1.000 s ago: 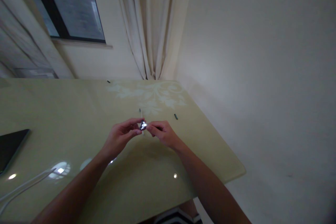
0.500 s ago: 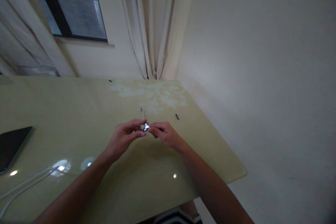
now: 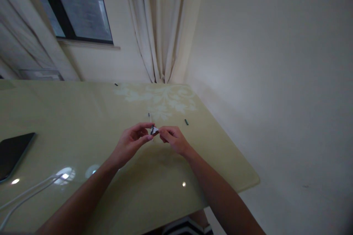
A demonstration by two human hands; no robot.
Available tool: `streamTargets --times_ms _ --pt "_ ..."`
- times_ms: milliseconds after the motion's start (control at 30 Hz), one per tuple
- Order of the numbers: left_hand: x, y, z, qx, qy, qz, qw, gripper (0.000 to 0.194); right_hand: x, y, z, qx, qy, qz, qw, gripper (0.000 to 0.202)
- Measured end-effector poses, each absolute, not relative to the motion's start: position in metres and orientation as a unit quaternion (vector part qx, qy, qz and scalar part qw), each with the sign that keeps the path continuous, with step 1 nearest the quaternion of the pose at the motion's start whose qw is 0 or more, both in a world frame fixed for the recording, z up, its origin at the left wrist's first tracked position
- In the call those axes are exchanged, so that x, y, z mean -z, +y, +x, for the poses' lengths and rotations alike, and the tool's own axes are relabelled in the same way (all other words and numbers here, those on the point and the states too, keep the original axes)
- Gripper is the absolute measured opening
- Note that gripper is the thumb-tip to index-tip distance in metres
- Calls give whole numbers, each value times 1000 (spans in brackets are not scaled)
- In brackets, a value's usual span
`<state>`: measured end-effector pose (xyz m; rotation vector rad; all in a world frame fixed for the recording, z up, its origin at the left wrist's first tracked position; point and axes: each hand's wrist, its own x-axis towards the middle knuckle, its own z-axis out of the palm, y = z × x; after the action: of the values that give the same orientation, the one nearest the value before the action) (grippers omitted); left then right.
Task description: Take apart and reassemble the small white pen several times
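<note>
A small shiny silver and dark object [image 3: 154,130] is held above the table between both hands. My left hand [image 3: 135,137] pinches its left side with thumb and fingers. The fingers of my right hand [image 3: 173,138] are closed at its right end; whether they grip this object or some smaller piece is too small to tell. Just behind the hands lies a thin white stick-like item with a dark tip [image 3: 149,115], partly hidden by my left fingers.
The glossy pale-green table [image 3: 220,161] carries a small dark piece [image 3: 186,122] right of the hands and another [image 3: 116,84] at the far edge. On the left are a dark tablet-like device [image 3: 15,152] and white cables [image 3: 30,189]. A wall stands along the right.
The silver object has tilted a little between the fingers. My right hand has shifted slightly to the right, and my left fingertips slightly upward.
</note>
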<state>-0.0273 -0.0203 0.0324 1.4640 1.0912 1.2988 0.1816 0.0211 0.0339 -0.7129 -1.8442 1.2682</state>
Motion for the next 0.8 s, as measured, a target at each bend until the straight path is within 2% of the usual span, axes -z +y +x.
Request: streamTargets --times_ms 100,467,800 --pt "-31 -20 -27 -516 443 584 443 43 -34 22 183 -496 -726 -282 384 60" --pt "-33 -22 -22 -531 462 544 457 45 -40 16 181 -388 -776 -290 403 52" --pt "-29 -19 -27 -523 441 540 490 48 -38 16 182 -461 -751 -273 386 50"
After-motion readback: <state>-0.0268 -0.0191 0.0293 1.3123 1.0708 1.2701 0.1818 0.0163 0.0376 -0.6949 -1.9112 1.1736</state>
